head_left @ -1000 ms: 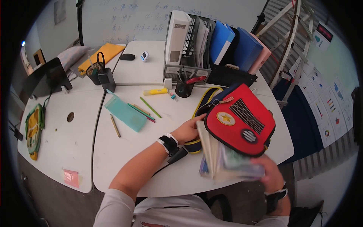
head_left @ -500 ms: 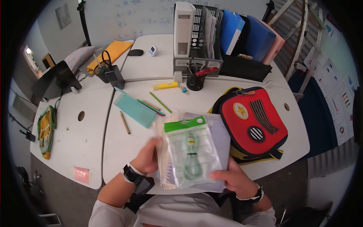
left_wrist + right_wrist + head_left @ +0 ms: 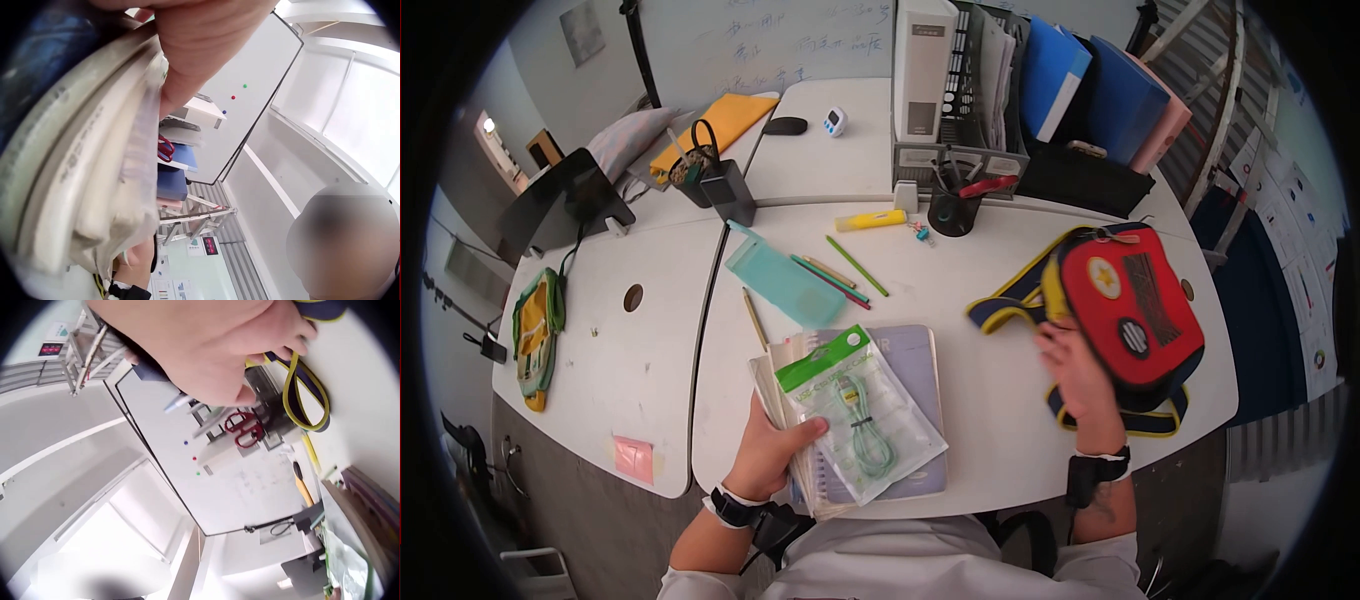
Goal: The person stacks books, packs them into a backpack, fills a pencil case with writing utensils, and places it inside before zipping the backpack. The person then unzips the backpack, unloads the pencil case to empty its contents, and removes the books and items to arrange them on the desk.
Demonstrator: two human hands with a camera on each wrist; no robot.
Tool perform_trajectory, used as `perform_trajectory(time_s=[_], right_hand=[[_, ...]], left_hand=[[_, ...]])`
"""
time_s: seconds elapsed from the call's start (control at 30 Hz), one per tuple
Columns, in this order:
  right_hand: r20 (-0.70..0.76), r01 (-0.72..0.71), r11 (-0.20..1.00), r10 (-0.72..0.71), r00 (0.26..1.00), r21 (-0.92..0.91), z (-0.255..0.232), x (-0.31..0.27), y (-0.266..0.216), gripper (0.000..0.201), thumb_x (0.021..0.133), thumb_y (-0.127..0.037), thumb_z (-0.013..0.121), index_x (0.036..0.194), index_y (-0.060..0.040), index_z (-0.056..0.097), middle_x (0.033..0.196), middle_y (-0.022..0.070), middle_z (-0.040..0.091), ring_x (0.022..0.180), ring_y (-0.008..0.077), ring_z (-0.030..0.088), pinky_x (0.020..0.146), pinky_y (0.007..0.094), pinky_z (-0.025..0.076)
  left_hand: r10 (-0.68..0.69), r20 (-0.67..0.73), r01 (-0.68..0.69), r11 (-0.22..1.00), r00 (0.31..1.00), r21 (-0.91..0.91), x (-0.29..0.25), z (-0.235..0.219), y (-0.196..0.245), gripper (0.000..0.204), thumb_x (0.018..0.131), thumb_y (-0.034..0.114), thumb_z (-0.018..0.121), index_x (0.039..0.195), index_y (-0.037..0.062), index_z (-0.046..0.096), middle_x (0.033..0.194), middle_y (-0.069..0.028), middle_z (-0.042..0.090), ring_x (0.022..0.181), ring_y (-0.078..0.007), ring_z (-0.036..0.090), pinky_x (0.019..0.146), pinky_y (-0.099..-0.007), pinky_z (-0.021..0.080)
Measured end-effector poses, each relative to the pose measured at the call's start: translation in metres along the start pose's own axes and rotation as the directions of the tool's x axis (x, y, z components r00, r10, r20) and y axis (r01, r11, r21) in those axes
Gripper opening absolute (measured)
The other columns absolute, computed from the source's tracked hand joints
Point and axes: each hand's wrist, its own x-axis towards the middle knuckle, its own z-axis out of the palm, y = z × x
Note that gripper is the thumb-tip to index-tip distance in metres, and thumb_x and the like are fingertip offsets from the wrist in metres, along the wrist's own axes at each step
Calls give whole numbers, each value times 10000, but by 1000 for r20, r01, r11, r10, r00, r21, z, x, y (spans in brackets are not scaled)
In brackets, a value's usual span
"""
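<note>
My left hand grips a stack of notebooks at its left edge, thumb on top. Under that thumb lies a clear bag with a green header holding a coiled USB cable. The left wrist view shows the page edges of several books close up. My right hand, fingers loosely extended and slightly blurred, is at the left side of a red school backpack with a star badge. Beside those fingers is the bag's navy and yellow strap; nothing shows in the palm.
Behind the stack lie a teal pencil case, several coloured pencils and a yellow highlighter. A black pen cup stands before the file rack. A small green and yellow bag lies at far left.
The notebooks and cable packet came out from beside the backpack and now sit at the front of the table. The right hand left the stack and moved right to the backpack.
</note>
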Motion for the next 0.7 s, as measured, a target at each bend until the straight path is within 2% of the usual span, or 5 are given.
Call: perform_trajectory(time_s=[0.13, 0.23, 0.27, 0.33, 0.7], right_hand=[[-285, 274, 938, -328, 901, -213, -17, -6, -1, 146, 915, -172, 612, 1033, -96, 575, 1069, 28, 603, 997, 132, 582, 918, 316, 444], [329, 133, 955, -40, 943, -266, 36, -58, 16, 179, 994, -214, 538, 1100, -74, 503, 874, 23, 590, 702, 119, 563, 617, 257, 465], [565, 222, 891, 45, 824, -395, 49, -68, 23, 285, 985, -270, 591, 1136, -62, 469, 793, 45, 601, 677, 141, 580, 606, 284, 471], [558, 385, 520, 225, 799, -762, 91, -98, 8, 322, 928, -263, 672, 1085, -46, 493, 728, 72, 612, 624, 170, 586, 582, 312, 465], [631, 630, 68, 162, 759, -774, 132, -72, -15, 661, 803, -313, 779, 1289, 4, 462, 755, 146, 664, 677, 324, 651, 620, 391, 498]], left_hand=[[69, -30, -69, 997, 997, 28, 2, -3, -7, 798, 808, 90, 789, 1453, 44, 320, 1334, -128, 545, 1199, -234, 573, 1006, -391, 496], [-12, -19, 11, 999, 1000, -41, 2, -10, -8, 862, 795, 157, 828, 1468, 55, 299, 1339, -114, 541, 1212, -227, 559, 1018, -393, 483], [-42, -16, 41, 997, 999, -72, 2, -14, -8, 889, 780, 158, 833, 1476, 58, 288, 1343, -109, 538, 1220, -225, 552, 1028, -397, 474], [-66, -14, 64, 993, 998, -100, 1, -20, -9, 916, 766, 158, 837, 1483, 61, 277, 1347, -104, 536, 1228, -223, 545, 1038, -402, 464], [4, 61, -5, 1000, 998, 25, -6, -18, -8, 1000, 737, 41, 803, 1525, 48, 187, 1441, -110, 422, 1345, -224, 415, 1133, -398, 347]])
